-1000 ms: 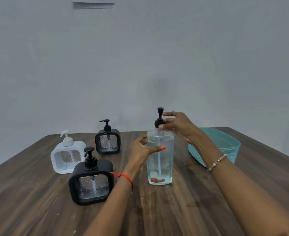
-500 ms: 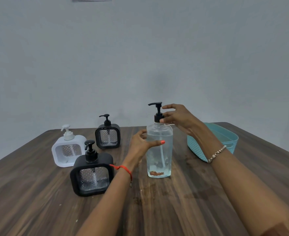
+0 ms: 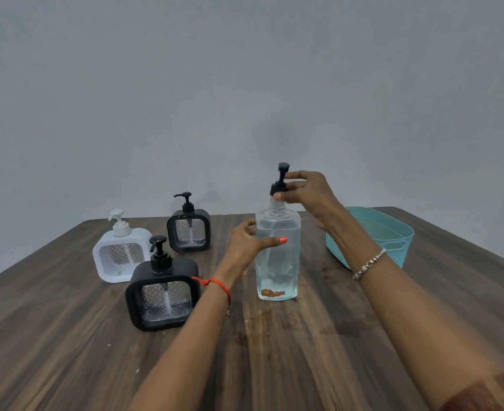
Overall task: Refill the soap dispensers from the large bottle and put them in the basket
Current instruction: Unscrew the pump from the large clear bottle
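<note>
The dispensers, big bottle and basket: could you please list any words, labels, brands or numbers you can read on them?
None can be read.
Large bottle: clear, no label; only a reddish-brown blur near its base, not legible as text.
Two black dispensers and white dispenser: no print visible.
Basket: plain.

Bare indoor room: wooden table (image 3: 67, 336), plain grey wall (image 3: 245, 84).

Bare tabotop is not the word; see below.
</note>
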